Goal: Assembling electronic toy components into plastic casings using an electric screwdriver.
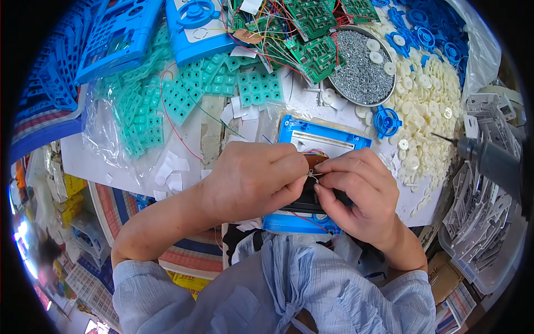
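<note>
Close together over the work, my left hand (261,172) and my right hand (361,192) are both closed in a pinch. Between their fingertips runs a thin pale cord (313,175), looped or knotted in the middle. Just behind the fingertips shows a brown board (316,160), apparently round-edged, with fine wires by it. A black part (305,201) lies beneath the hands, mostly covered by them. Under all this rests a blue plastic casing (289,129) with a white inner panel; its near end (278,222) comes out below the hands.
Translucent green button pads (183,92) spread at left, below blue casings (119,39). Green circuit boards (314,55) with wires lie at the back. A round metal dish (361,100) holds screws. White plastic discs (425,111) heap at right, near a dark power screwdriver (484,156).
</note>
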A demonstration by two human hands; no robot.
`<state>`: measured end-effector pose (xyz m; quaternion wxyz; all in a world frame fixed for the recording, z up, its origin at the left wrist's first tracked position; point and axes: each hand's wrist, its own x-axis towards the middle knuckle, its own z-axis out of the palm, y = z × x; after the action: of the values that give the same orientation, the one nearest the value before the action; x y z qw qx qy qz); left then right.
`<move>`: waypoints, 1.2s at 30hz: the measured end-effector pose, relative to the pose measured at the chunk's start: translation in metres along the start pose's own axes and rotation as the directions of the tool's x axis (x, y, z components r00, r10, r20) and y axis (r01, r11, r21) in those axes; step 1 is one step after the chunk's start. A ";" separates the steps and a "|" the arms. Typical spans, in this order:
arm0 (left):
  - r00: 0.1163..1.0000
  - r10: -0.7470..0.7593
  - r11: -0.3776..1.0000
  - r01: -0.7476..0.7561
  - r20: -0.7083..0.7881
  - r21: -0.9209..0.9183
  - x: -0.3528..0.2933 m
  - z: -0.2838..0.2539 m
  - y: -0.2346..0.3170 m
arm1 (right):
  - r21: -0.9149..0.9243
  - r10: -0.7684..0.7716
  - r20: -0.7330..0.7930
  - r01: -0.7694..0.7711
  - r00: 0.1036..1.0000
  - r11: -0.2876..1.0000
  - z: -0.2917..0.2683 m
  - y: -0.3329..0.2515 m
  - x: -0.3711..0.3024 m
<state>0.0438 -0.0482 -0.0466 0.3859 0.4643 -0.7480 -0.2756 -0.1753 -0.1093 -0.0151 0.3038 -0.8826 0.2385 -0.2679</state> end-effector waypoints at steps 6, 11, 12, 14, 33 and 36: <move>1.000 0.027 0.999 -0.027 0.003 -0.020 0.001 0.000 0.000 | 0.106 0.013 -0.039 -0.008 0.999 0.994 0.001 0.002 -0.002; 0.998 0.055 0.998 -0.055 0.015 -0.004 0.001 -0.001 -0.002 | 0.149 0.025 -0.071 -0.014 0.997 0.989 0.004 0.003 -0.004; 0.998 0.056 0.998 -0.056 0.014 -0.005 0.001 -0.001 -0.002 | 0.154 0.026 -0.077 -0.013 0.997 0.988 0.004 0.003 -0.004; 0.998 0.059 0.998 -0.059 0.013 -0.006 0.001 -0.001 -0.002 | 0.157 0.025 -0.083 -0.012 0.996 0.988 0.005 0.003 -0.004; 0.998 0.063 0.998 -0.063 -0.006 -0.007 0.000 0.002 -0.003 | 0.154 -0.007 -0.040 0.013 0.999 0.988 0.005 0.006 -0.004; 0.998 0.059 0.998 -0.059 0.015 -0.002 -0.001 -0.003 -0.004 | 0.118 0.010 0.019 -0.012 1.000 0.993 -0.004 0.008 0.000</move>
<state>0.0484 -0.0496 -0.0485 0.3884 0.4398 -0.7641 -0.2681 -0.1801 -0.1167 -0.0176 0.3591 -0.8643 0.2241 -0.2718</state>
